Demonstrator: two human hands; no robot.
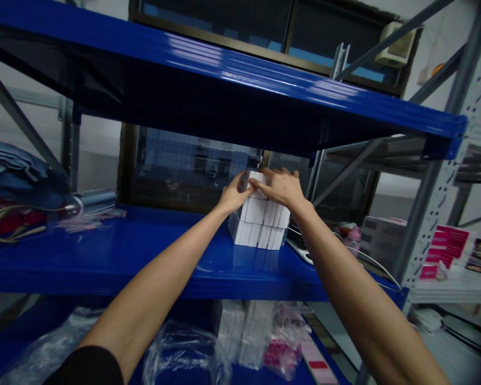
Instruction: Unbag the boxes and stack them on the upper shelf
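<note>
A block of small white boxes (260,235) stands in stacked rows on the middle blue shelf (164,251). Both arms reach forward to the top of this stack. My left hand (233,196) curls around the left side of the top white boxes (257,176), its thumb toward the front. From the right, my right hand (284,187) grips the same top row, with its thumb across the front and its fingers over the top and far side. The far fingertips of both hands are partly hidden.
Overhead runs another blue shelf (208,59). Folded dark cloth (20,171) and a silver roll (94,202) lie left. A pink-capped bottle (353,238) and white cable (379,264) are right. Clear plastic bags (188,347) lie below. A perforated metal post (436,187) stands right.
</note>
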